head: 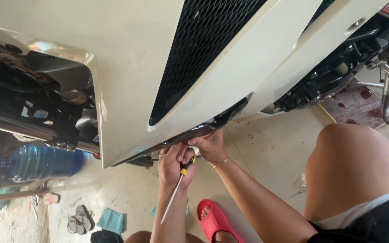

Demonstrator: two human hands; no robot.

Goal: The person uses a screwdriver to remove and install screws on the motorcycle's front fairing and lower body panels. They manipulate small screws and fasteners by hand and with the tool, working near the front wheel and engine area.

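— Where's the screwdriver?

— Lower centre of the frame, in the left hand, fist wrapped round its black and yellow handle, shaft pointing down.

— And the right hand?

— Just beside it, fingers curled against the dark lower edge of the cream body panel.

— Anything else?

— A blue water jug at left, a red slipper at the bottom.

body panel cream-white | grille black mesh | screwdriver black-and-yellow handle, silver shaft | slipper red | water jug clear blue | floor pale beige, speckled | bracelet gold
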